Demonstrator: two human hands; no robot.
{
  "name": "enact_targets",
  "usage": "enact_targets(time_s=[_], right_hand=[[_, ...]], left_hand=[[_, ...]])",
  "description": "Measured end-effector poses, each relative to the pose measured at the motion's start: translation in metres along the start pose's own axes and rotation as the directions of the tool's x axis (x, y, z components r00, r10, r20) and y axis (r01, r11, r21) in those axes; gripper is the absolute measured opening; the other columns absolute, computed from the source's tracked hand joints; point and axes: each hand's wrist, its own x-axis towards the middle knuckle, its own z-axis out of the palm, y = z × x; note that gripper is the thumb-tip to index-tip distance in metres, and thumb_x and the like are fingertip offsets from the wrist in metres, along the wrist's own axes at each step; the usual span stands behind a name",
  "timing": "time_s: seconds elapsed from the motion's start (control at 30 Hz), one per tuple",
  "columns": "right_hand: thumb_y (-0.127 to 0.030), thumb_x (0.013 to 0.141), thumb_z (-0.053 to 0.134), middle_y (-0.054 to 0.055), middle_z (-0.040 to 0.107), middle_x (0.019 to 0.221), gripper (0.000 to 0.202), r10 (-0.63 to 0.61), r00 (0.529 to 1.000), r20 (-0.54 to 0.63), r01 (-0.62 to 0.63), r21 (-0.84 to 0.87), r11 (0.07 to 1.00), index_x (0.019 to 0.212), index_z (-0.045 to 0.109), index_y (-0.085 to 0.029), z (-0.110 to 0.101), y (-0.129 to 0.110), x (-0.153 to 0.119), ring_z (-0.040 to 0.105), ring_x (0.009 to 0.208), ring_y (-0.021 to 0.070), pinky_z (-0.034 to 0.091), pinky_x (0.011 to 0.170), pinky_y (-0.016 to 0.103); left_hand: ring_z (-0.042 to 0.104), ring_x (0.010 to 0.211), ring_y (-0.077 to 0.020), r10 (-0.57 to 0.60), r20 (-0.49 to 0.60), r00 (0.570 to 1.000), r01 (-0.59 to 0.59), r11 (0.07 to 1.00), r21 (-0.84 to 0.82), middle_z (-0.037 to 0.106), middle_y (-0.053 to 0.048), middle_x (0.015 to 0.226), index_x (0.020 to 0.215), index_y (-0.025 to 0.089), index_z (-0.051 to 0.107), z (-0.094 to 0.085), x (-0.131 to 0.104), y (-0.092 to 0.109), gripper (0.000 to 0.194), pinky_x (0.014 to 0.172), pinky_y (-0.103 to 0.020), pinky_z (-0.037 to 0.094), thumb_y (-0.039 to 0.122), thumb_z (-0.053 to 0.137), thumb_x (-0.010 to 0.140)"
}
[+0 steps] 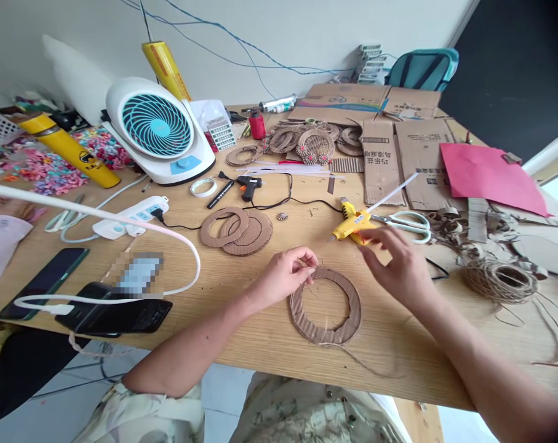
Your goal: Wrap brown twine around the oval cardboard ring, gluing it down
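Bright yellow on the glue gun (352, 224), a blaze of it, with a milky white stick (392, 193) behind! Plain brown circles the cardboard ring (298, 312), and tan twine (482, 283) answers from the right. Mint green on the scissor handles (427, 229), hot pink across the sheet (491, 178), and here's the fan (161, 130), white with turquoise swirls! Red fires from the spool (257, 125), red again at the hearts of those striped rosettes (323, 158), teal on the bag (424, 67), and fine streaky grain runs along the light-brown table (242, 277).

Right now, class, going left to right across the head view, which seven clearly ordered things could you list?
Yellow bottle, power strip, tape roll, left hand, nearest cardboard ring, right hand, twine coil.
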Motion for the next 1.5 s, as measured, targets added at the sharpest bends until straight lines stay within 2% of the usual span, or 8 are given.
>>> enact_targets(time_s=[0.13, 0.37, 0.57, 0.8, 1.0, 1.13, 1.3, 1.5], right_hand=[[-0.053, 0.09, 0.058, 0.02, 0.062, 0.121, 0.06, 0.046, 0.999, -0.025, -0.052, -0.348, 0.936, 0.135, 0.055, -0.014, 0.01, 0.036, 0.015, 0.056, 0.111, 0.0362, 0.044, 0.094, 0.051], [-0.057, 0.089, 0.056, 0.018, 0.065, 0.109, 0.061, 0.102, 0.995, -0.012, -0.101, -0.323, 0.941, 0.131, 0.056, -0.013, 0.026, 0.057, 0.015, 0.059, 0.102, 0.0327, 0.045, 0.089, 0.046], [-0.058, 0.089, 0.056, 0.018, 0.065, 0.104, 0.056, 0.137, 0.99, 0.032, -0.12, -0.312, 0.942, 0.124, 0.06, -0.015, 0.02, 0.055, 0.016, 0.061, 0.097, 0.0324, 0.046, 0.086, 0.045], [-0.057, 0.087, 0.059, 0.013, 0.065, 0.109, 0.054, 0.05, 0.999, -0.004, -0.05, -0.264, 0.963, 0.129, 0.058, -0.023, 0.006, 0.036, 0.009, 0.06, 0.103, 0.0331, 0.046, 0.09, 0.046], [-0.058, 0.09, 0.057, 0.013, 0.066, 0.115, 0.055, -0.066, 0.998, 0.023, 0.069, -0.352, 0.934, 0.133, 0.057, -0.023, -0.002, 0.023, 0.002, 0.061, 0.104, 0.0339, 0.043, 0.09, 0.046], [-0.055, 0.09, 0.059, 0.013, 0.067, 0.117, 0.055, -0.133, 0.991, 0.015, 0.128, -0.395, 0.91, 0.135, 0.054, -0.023, -0.003, 0.021, 0.001, 0.062, 0.104, 0.0323, 0.04, 0.092, 0.045], [-0.052, 0.089, 0.064, 0.011, 0.069, 0.11, 0.053, -0.274, 0.961, -0.032, 0.222, -0.501, 0.836, 0.131, 0.057, -0.021, -0.003, 0.019, 0.002, 0.062, 0.093, 0.028, 0.038, 0.085, 0.041], [-0.049, 0.088, 0.066, 0.01, 0.069, 0.104, 0.051, -0.391, 0.92, -0.038, 0.296, -0.588, 0.753, 0.127, 0.058, -0.017, -0.006, 0.011, 0.002, 0.06, 0.085, 0.0247, 0.036, 0.078, 0.037]], left_hand=[[0.067, 0.068, -0.0063, 0.099, -0.053, 0.994, -0.076, 0.941, 0.331, 0.058, -0.005, 0.11, 0.099, 0.017, 0.063, -0.007, -0.005, 0.005, 0.021, 0.063, -0.02, 0.049, 0.005, 0.048, 0.091], [0.063, 0.086, -0.0161, 0.183, -0.077, 0.98, -0.1, 0.789, 0.606, 0.065, -0.003, 0.091, 0.085, 0.018, 0.064, -0.009, -0.006, 0.014, 0.017, 0.08, -0.028, 0.05, 0.007, 0.053, 0.092], [0.063, 0.095, -0.0191, 0.198, -0.063, 0.978, -0.103, 0.728, 0.678, 0.062, -0.008, 0.109, 0.122, 0.018, 0.061, -0.011, -0.008, 0.01, 0.035, 0.088, -0.033, 0.052, 0.005, 0.046, 0.093], [0.064, 0.087, -0.0157, 0.174, -0.071, 0.982, -0.098, 0.797, 0.595, 0.066, -0.005, 0.096, 0.089, 0.017, 0.063, -0.011, -0.003, 0.005, 0.028, 0.081, -0.028, 0.051, 0.0, 0.041, 0.091], [0.061, 0.057, -0.0073, 0.098, -0.081, 0.992, -0.054, 0.904, 0.423, 0.062, 0.003, 0.082, 0.113, 0.021, 0.054, -0.012, 0.001, -0.004, 0.03, 0.058, -0.019, 0.045, 0.004, 0.037, 0.095], [0.06, 0.055, -0.0021, 0.149, -0.053, 0.987, -0.11, 0.888, 0.446, 0.059, 0.001, 0.098, 0.093, 0.018, 0.055, -0.012, -0.002, -0.002, 0.028, 0.053, -0.017, 0.042, -0.002, 0.035, 0.09], [0.065, 0.086, -0.0139, 0.249, -0.065, 0.966, -0.15, 0.751, 0.643, 0.06, -0.003, 0.103, 0.093, 0.017, 0.059, -0.01, -0.004, 0.003, 0.026, 0.079, -0.027, 0.053, -0.005, 0.046, 0.087], [0.065, 0.079, -0.0144, 0.146, -0.108, 0.983, -0.057, 0.812, 0.581, 0.052, -0.004, 0.11, 0.097, 0.018, 0.052, -0.001, -0.007, 0.001, 0.039, 0.08, -0.035, 0.059, 0.013, 0.083, 0.075]])
